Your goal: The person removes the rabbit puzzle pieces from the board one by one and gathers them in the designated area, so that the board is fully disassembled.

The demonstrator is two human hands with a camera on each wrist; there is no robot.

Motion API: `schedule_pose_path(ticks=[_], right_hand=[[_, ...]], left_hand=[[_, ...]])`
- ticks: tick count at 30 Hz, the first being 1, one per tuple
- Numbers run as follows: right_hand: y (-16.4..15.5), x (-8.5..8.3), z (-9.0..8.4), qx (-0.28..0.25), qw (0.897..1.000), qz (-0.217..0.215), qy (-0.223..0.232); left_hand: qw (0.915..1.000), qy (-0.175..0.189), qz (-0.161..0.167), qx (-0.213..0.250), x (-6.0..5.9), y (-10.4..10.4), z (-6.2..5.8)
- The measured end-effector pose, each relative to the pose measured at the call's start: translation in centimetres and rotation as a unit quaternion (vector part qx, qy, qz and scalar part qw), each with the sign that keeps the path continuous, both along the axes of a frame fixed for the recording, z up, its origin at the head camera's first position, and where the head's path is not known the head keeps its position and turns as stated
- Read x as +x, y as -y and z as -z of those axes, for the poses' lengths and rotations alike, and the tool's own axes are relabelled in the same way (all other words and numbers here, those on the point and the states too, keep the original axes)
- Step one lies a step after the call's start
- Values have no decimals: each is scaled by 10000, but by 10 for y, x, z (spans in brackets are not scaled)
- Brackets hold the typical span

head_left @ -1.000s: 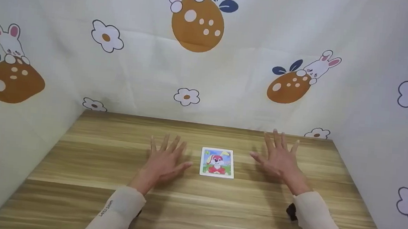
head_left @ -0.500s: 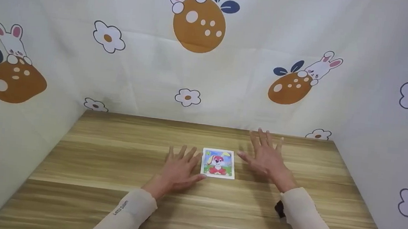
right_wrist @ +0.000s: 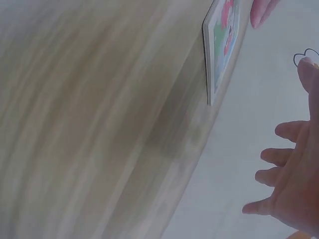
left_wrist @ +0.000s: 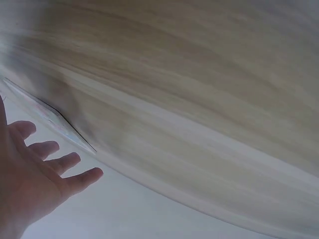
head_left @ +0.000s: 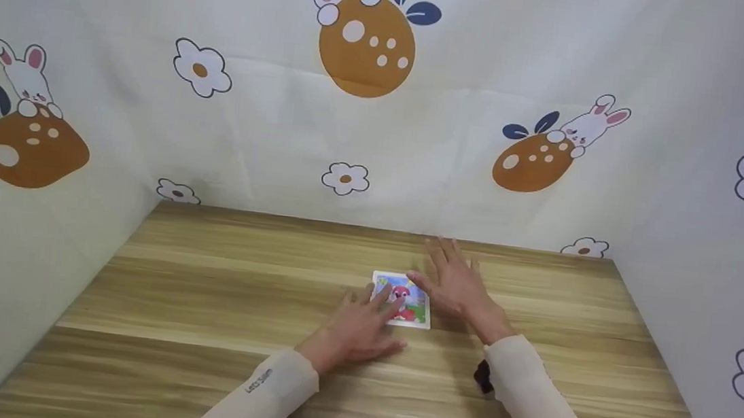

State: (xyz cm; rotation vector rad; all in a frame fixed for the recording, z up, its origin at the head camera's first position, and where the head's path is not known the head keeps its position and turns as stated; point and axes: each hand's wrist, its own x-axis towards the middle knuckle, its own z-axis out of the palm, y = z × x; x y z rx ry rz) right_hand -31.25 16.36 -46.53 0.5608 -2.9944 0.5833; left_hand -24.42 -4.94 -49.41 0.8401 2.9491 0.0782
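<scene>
The rabbit picture card (head_left: 404, 300) lies flat near the middle of the wooden table (head_left: 199, 301), and both our hands are at it. Our left hand (head_left: 360, 327) is spread, fingers straight, its fingertips (head_left: 382, 297) over the card's near left corner; from the head view we cannot tell whether they press it or hover just above. It has hold of nothing. Our right hand (head_left: 453, 285) is also spread and relaxed, with the thumb over the card's right edge, gripping nothing either. The right wrist view shows the card (right_wrist: 222, 47) edge-on, thin against the wood.

We judge the main risk to be the card's thinness: lying flush on a smooth top, it offers no lip, so flat fingers may simply slide it away instead of lifting it. If one hand pushes harder than the other, it could skate sideways or turn.

Around us there is little: the cloth backdrop (head_left: 420, 138) with printed rabbits and flowers closes the table on three sides, well apart from the card. A small dark object (head_left: 483, 377) sits under our right sleeve (head_left: 531, 402). Nothing stands between hands and card.
</scene>
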Motion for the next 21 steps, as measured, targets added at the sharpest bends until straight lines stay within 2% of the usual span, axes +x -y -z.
schedule_pose_path(ticks=[5, 11, 13, 16, 21], right_hand=[[9, -4, 6, -860, 9958, 77, 306], [23, -11, 15, -2301, 9679, 507, 879], [28, -13, 17, -2458, 9625, 578, 994], [34, -15, 19, -2466, 9602, 606, 1165], [40, -16, 22, -2436, 9523, 652, 1716]], left_hand=[[10000, -16, 25, -54, -1, -12, 0], [9997, 205, -133, -11, -4, -22, 3], [9997, 171, -162, -84, -3, -24, 4], [9997, 131, -186, -91, -3, -25, 4], [9995, 109, -285, -77, -2, -28, 5]])
